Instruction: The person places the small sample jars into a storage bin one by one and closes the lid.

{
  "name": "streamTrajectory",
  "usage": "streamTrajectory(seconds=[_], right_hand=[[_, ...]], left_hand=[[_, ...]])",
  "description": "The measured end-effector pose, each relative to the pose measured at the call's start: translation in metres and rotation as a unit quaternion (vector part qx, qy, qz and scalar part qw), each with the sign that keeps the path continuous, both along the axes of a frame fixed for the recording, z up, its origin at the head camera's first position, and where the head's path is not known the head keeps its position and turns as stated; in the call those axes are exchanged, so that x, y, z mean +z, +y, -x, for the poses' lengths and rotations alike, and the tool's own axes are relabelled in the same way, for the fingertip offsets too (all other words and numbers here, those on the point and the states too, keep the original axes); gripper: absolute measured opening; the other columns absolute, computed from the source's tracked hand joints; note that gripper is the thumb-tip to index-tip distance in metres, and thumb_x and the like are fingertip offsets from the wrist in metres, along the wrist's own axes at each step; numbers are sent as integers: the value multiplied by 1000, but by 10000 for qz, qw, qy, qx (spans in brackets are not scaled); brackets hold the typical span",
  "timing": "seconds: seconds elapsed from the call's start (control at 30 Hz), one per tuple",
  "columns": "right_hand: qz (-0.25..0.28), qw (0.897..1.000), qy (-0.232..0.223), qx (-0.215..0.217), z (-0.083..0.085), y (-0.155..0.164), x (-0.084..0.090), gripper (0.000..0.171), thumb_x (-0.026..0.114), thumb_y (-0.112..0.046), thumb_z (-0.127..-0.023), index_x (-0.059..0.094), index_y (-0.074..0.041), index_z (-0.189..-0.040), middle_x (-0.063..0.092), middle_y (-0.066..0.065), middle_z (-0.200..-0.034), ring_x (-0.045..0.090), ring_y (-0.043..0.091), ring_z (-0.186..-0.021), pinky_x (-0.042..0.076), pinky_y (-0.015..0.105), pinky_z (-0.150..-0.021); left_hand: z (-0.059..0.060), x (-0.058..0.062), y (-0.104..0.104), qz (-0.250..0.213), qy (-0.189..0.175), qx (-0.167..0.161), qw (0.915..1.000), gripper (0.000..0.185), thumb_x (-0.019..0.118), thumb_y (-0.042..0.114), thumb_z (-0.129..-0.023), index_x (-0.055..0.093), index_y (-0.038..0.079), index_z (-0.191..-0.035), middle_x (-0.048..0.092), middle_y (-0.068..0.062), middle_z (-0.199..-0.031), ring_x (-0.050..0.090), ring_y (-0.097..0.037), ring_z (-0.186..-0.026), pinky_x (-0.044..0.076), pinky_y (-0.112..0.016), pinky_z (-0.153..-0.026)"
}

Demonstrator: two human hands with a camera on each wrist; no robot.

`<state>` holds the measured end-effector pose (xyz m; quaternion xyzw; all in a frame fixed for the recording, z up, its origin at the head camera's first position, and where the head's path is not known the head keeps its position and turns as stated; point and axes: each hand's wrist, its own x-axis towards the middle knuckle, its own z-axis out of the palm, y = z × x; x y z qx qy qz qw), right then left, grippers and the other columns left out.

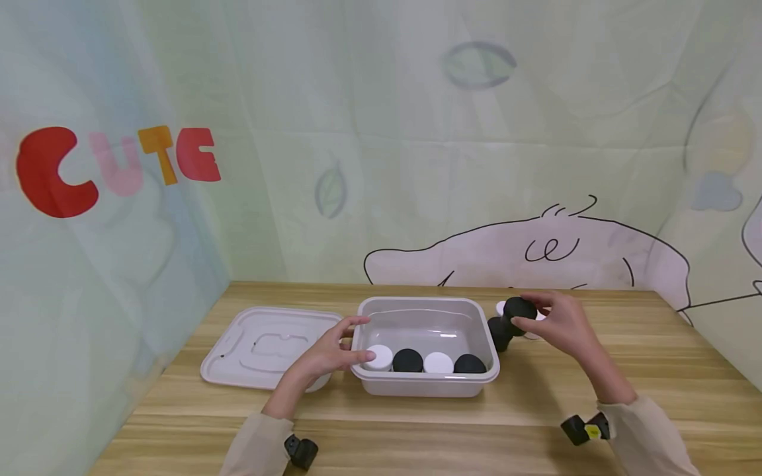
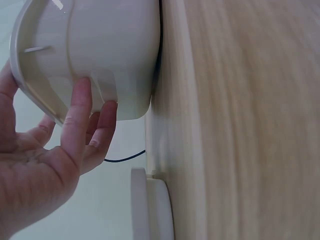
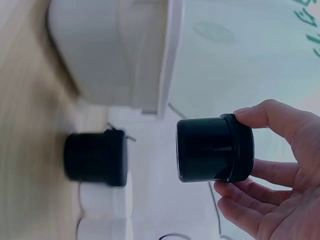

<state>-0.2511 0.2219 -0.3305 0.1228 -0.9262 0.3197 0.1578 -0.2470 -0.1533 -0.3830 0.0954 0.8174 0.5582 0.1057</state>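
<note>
Pale wood grain here, the tabletop running from between the forearms up to the near wall of the tub, and stretching out to a slanting edge well right of the right hand. Beige sleeves come in behind both hands. And there's the left hand, thumb over the rim, fingertips on the outer wall, a light, half-open grip on the white tub to its right. Across to the right hand: thumb and fingertips pinch a black jar by its lid, up off the wood, a gap between it and the tub's rim. Smooth, glossy cylinder, that one, its lid wider than its body.

Inside the tub, right of the left thumb, four capped jars line the near wall: white, black, white, black, with shiny plastic floor behind them. Left of the left hand lies the flat tub lid, round-cornered, moulded, one corner close under the wrist. Below the right hand's jar stands a second black jar, white jars beside it. Beyond both hands, the table's back edge meets a creased, pale green printed backdrop.
</note>
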Motion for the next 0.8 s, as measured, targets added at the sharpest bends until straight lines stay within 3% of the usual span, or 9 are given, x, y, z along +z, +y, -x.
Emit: streamTrajectory(seconds=[0.37,0.63,0.8], right_hand=[[116,9990,-19,438,0,-34,7,43,74,-16,-73,62,7,-108,60,23,-106,59,35,-95,49,43,-80],[-50,9968,-137,782,6,-56,-3,44,76,-15,-71,63,6,-107,62,21,-105,59,32,-94,49,43,-80],[-244,9955,-370,834,8,-65,-10,43,77,-17,-70,64,4,-106,63,19,-103,58,28,-87,50,39,-72]], left_hand=[[-1,0,-1,2,-3,-17,10000,67,74,23,-76,41,14,-134,46,-23,-124,53,-29,-101,49,-35,-66],[0,-1,-2,-112,-44,-122,9999,67,73,21,-78,39,13,-135,41,-25,-128,53,-33,-105,50,-37,-69],[-1,-1,-1,-49,-10,-76,10000,67,73,22,-77,39,14,-134,42,-25,-128,53,-32,-104,50,-37,-68]])
